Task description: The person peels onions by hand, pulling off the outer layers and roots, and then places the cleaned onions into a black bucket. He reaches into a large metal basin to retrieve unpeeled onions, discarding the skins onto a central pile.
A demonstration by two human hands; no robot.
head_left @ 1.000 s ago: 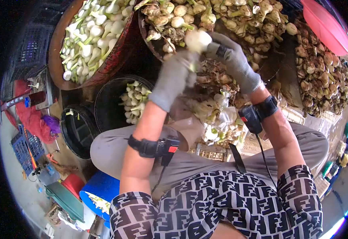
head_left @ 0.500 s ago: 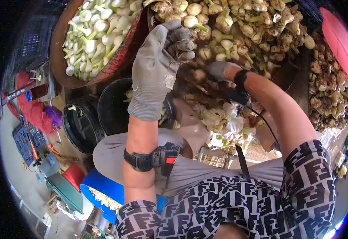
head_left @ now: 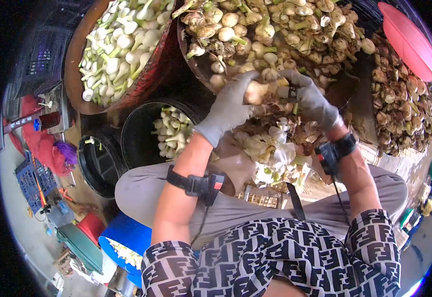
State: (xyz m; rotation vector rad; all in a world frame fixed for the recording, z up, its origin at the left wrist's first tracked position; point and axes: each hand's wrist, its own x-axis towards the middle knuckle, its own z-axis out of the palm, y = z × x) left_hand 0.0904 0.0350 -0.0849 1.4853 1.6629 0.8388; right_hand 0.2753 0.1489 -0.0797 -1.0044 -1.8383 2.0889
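My left hand (head_left: 233, 106), in a grey glove, is closed around a garlic bulb (head_left: 256, 92) with brownish outer skin. My right hand (head_left: 315, 99), also gloved, is curled at the stem side of that bulb. A small dark object (head_left: 292, 92) shows at its fingers; I cannot make out what it is. Beyond both hands lies a heap of unpeeled garlic (head_left: 305, 34) with cut stems, some of it dirty, in a wide pan. Loose peeled skins (head_left: 278, 148) are piled below the hands, near my lap.
At upper left, a rusty red-sided pan (head_left: 72, 74) holds clean white garlic. Below it, a black bucket (head_left: 132, 128) contains more white bulbs, beside another black tub (head_left: 90, 173). More garlic (head_left: 409, 114) and a pink basin (head_left: 409, 44) are at right. A blue container (head_left: 132, 230) stands lower left.
My left hand has come down and my right hand has drawn back from the heap. They now meet at a garlic bulb in my left hand. The black bucket's bulbs are uncovered.
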